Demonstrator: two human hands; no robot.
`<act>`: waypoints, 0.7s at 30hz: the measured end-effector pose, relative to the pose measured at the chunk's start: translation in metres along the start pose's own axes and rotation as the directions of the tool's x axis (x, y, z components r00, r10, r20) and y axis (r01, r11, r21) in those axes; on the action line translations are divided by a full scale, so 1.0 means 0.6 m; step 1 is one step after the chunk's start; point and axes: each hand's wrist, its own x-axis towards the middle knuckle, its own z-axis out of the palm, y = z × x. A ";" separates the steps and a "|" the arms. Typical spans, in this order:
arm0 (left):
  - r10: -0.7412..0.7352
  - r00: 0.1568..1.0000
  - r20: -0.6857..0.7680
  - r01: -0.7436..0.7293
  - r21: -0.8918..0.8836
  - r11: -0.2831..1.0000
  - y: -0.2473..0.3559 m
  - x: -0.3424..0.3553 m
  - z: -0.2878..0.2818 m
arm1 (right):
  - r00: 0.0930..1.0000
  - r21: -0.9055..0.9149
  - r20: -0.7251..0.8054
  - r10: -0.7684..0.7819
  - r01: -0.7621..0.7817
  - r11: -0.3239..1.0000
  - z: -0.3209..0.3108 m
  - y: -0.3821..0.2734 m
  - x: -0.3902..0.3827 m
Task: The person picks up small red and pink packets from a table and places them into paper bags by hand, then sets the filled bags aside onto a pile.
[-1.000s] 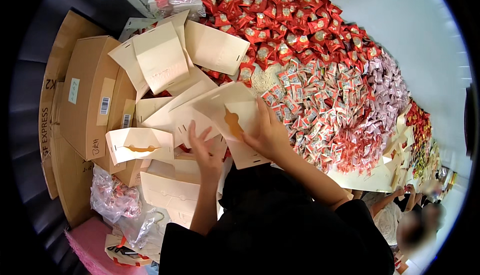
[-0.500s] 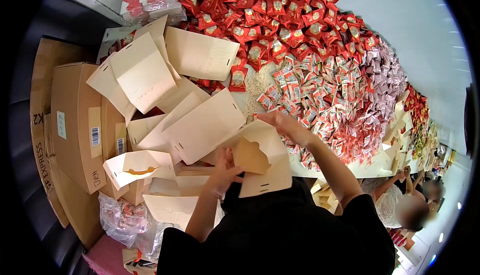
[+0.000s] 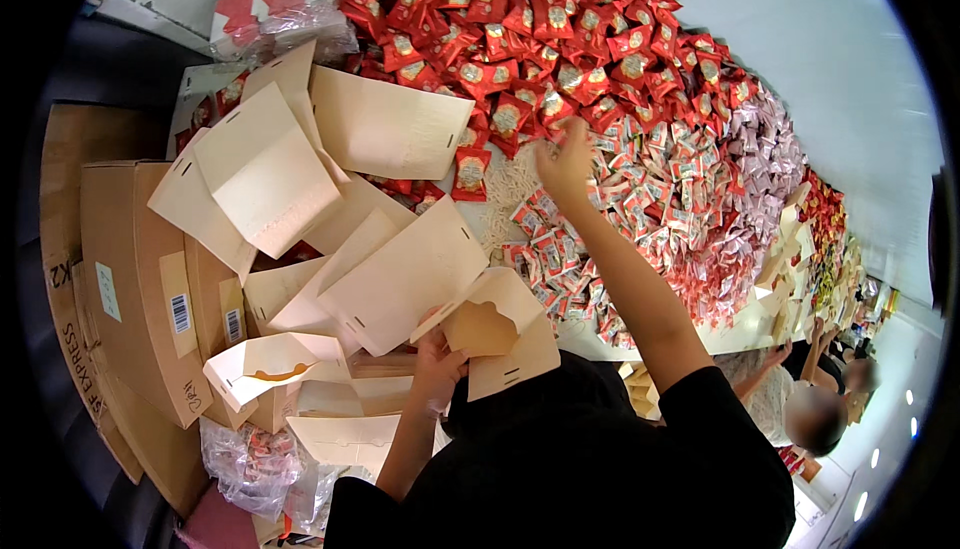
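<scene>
My left hand (image 3: 437,364) grips the side of an open cream cardboard box (image 3: 515,374), tilted in front of my body. Inside the box shows a tan inner face with a wavy-cut edge (image 3: 482,330). Stretched forward over the table, my right hand (image 3: 568,164) is beside pale shredded filler (image 3: 513,189), where it meets a heap of red packets (image 3: 550,14) and smaller red-and-white packets (image 3: 640,189). Its fingers look apart, and I see nothing held in them.
Several flattened or half-folded cream boxes (image 3: 390,124) pile up left of centre. Brown shipping cartons (image 3: 130,279) stand at the far left, above a clear plastic bag (image 3: 250,464). Pinkish packets (image 3: 765,139) lie farther right. A co-worker (image 3: 770,399) is at the right.
My right hand has left the box's upper edge and moved forward to the packet heap. My left hand keeps the box, which has shifted slightly left and down.
</scene>
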 end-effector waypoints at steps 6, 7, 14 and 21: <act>0.122 0.992 0.023 -0.119 -0.105 0.987 -0.003 -0.003 0.013 | 0.925 -0.509 0.274 0.264 -0.093 0.856 0.068 -0.087 0.046; 0.128 0.991 -0.026 -0.129 -0.091 0.987 -0.008 -0.007 0.011 | 0.932 -0.524 0.282 0.227 -0.049 0.850 0.072 -0.076 0.053; 0.206 0.965 -0.161 -0.215 -0.035 0.976 -0.043 -0.042 0.009 | 0.983 0.128 0.182 0.033 -0.056 0.990 -0.003 -0.013 0.066; 0.336 0.929 -0.156 -0.341 -0.006 0.940 -0.074 -0.052 0.083 | 0.775 0.833 0.506 0.379 -0.553 0.021 -0.270 0.118 0.005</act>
